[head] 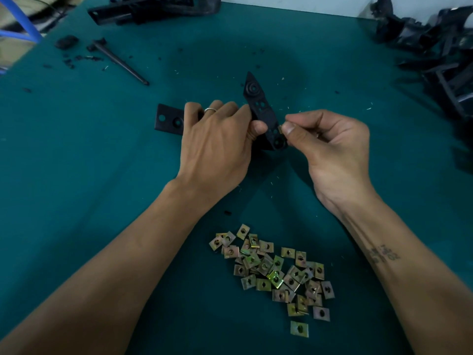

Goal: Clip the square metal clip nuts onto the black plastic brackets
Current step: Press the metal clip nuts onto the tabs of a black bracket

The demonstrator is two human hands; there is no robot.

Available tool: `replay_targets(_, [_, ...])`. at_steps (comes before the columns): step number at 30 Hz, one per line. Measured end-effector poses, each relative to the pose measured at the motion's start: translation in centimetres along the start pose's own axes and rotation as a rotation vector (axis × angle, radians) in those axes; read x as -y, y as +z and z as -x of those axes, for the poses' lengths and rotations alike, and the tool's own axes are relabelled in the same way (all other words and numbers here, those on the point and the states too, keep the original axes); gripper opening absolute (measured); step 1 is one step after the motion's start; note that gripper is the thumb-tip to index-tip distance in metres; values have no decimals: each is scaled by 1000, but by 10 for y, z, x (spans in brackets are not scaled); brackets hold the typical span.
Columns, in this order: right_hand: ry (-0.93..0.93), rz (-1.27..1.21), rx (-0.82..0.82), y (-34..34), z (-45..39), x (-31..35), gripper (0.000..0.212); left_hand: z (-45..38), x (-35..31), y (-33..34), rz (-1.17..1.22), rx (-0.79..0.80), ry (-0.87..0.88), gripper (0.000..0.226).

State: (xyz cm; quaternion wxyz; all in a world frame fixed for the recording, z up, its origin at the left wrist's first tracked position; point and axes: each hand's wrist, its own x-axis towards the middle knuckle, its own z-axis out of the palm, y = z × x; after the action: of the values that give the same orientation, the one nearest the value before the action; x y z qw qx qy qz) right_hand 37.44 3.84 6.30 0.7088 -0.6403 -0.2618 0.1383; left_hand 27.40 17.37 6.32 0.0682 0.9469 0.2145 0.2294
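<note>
The worktop (76, 175) is covered in teal cloth and carries every item reported here. At its far right lies a heap of black plastic parts (435, 47); more black parts (143, 8) sit at the far left, with a dark pointed tool (120, 63) lying near them.

A pile of square clip nuts (273, 272) lies near the person, between the forearms, well apart from the work in hand.

The bracket (261, 111) is held above mid-worktop, tilted, its pointed end far and its rounded end near. Its other flat end, with two holes, projects left of the left hand.

The left hand (215, 144) grips the bracket, fingers curled over it and thumb pressed on its face. The right hand (332, 149) has its thumb and forefinger pressed together, pinching a single clip nut (280, 129) at the bracket's right edge; the other fingers are curled in loosely. Whether the nut is already partly on the edge cannot be told.

Judgement: the step in hand is seating this nut. To do it well, the nut's open side should meet the edge squarely, in line with the nearby hole, then be pushed straight on while the left hand steadies the bracket. A skewed entry would likely jam or sit off the hole.
</note>
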Motion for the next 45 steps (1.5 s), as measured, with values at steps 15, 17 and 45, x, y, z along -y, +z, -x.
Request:
replay_targets(15, [79, -144, 12, 3, 1, 1, 20, 2, -1, -1, -16, -34, 3, 43])
replay_targets(17, [90, -198, 31, 3, 2, 2, 15, 3, -2, -2, -4, -40, -1, 41])
replay_targets(45, [-622, 1063, 150, -6, 4, 15, 36, 3, -4, -4, 87, -137, 1, 38])
